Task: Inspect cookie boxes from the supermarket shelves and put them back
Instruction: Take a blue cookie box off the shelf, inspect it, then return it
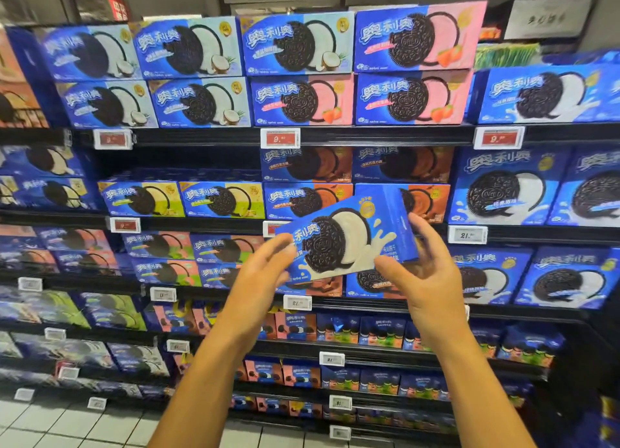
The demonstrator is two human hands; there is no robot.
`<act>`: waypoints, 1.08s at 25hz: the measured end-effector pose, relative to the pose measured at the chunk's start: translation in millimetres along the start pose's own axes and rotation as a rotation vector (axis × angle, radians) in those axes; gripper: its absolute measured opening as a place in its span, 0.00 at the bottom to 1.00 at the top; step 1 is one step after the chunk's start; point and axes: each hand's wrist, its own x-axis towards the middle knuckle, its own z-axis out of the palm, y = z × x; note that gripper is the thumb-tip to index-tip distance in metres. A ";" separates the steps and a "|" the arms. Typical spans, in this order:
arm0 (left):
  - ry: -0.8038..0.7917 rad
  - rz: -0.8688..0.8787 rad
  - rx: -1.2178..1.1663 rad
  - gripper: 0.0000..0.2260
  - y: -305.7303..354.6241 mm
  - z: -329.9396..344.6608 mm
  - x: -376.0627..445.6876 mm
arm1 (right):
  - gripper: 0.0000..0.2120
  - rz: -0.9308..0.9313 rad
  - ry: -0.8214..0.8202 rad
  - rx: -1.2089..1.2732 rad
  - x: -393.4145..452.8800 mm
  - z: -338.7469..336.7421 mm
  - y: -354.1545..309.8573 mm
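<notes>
Glossy cardboard cookie box (349, 243)

Tilted blue cookie box (349, 239), front showing
</notes>
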 end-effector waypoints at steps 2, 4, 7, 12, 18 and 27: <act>-0.195 -0.088 -0.118 0.10 9.0 13.5 -9.2 | 0.37 -0.049 -0.069 -0.087 -2.7 9.4 -2.1; -0.257 -0.129 -0.179 0.16 10.2 23.0 -7.0 | 0.38 -0.063 -0.167 -0.176 -3.9 17.6 -3.6; -0.223 -0.123 -0.345 0.24 -3.0 31.7 0.1 | 0.40 -0.038 -0.369 -0.215 -4.9 25.4 -5.8; -0.200 -0.151 -0.651 0.32 -30.5 23.8 6.6 | 0.29 0.040 -0.554 -0.169 -8.7 24.4 -6.7; -0.399 -0.167 -0.935 0.32 -50.9 -2.5 13.1 | 0.15 0.171 -0.028 -0.247 2.2 4.9 6.3; -0.577 -0.186 -1.075 0.35 -58.6 -15.8 20.1 | 0.12 0.283 -0.046 0.013 2.3 -3.5 5.1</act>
